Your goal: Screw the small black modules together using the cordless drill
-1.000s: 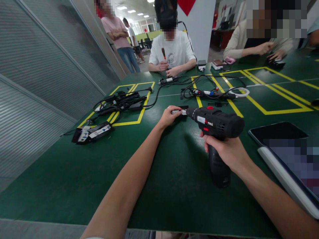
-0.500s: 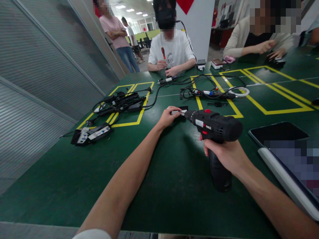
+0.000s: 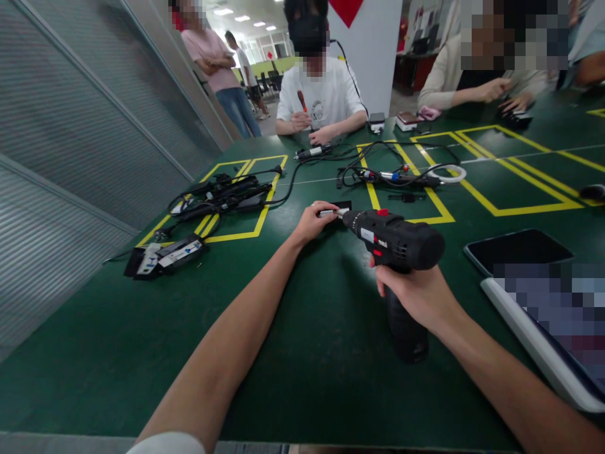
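Observation:
My right hand [image 3: 416,291] is wrapped round the grip of a black cordless drill [image 3: 392,243] with red buttons, its nose pointing left and away over the green table [image 3: 302,353]. My left hand [image 3: 312,221] pinches a silver bit [image 3: 329,213] right at the drill's chuck. A small black flat piece [image 3: 341,205] lies on the table just behind the bit.
A black tablet [image 3: 517,250] and a white-edged device [image 3: 534,343] lie at the right. Tangled black cables and adapters [image 3: 222,194] fill the left yellow square, a black pack [image 3: 165,255] lies nearer. Cables, tools and a white ring [image 3: 449,174] lie farther back. Other people sit across the table.
The drill and both hands have drifted slightly left and nearer in the view. My left hand keeps its pinch on the bit at the chuck.

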`<state>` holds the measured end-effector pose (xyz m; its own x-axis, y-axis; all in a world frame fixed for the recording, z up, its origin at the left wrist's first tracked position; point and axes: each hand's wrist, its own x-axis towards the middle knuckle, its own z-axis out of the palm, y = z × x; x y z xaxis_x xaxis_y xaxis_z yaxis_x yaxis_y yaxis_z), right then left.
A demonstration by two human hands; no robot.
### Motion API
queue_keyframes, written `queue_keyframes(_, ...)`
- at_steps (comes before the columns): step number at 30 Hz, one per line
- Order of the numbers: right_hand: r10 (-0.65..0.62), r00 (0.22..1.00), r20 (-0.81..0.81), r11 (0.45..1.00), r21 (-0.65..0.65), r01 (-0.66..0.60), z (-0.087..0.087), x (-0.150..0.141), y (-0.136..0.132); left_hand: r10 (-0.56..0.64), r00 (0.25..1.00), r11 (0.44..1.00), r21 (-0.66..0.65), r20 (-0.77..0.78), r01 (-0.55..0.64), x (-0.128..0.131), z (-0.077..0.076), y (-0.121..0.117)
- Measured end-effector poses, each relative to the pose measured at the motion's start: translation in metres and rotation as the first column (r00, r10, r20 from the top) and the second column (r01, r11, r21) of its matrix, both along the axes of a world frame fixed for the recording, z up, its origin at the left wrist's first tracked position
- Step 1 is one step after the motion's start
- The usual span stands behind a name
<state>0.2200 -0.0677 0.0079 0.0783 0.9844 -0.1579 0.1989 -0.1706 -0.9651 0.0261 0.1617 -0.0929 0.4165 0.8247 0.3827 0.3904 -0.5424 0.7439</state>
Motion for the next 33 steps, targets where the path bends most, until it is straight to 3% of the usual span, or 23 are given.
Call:
queue_keyframes(9, 0.015, 0.999, -0.047, 0.999, 0.034, -0.013, -0.0052, -0.0003, 0.0007, 0.008, 1.000, 1.000, -0.029, 0.012, -0.008, -0.0003, 0.0007, -0.0009)
queue_keyframes(33, -0.001, 0.993, 0.116, 0.995, 0.095, -0.010, -0.0091, -0.0080, 0.0037, -0.030, 0.998, 0.999, 0.010, -0.051, 0.030, -0.0023, 0.0017, 0.0030)
